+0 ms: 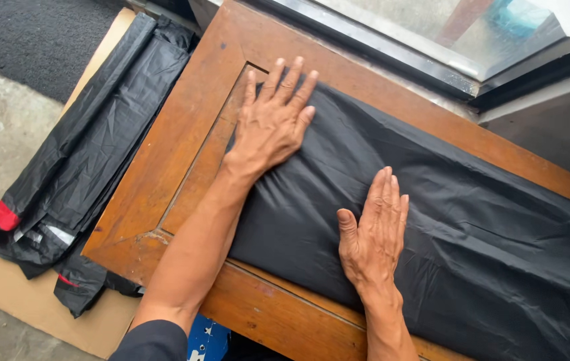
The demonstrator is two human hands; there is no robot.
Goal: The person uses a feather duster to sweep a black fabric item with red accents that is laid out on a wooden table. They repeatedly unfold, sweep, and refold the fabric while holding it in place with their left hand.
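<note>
Nearest, at five o'clock, the right hand (373,230) lies flat and open, fingers together, palm down on the black plastic sheet (445,220), gripping nothing. Further off, at twelve o'clock, the left hand (273,124) presses the sheet's far corner, fingers spread, also holding nothing. The sheet lies across the sunken panel of the wooden worktop (178,127), running off toward three o'clock. This looks like smoothing; a next move would need steady, even palm pressure. At nine o'clock, more folded black bags (91,147) rest on cardboard (11,294) over concrete floor; a window (432,33) stands beyond.
</note>
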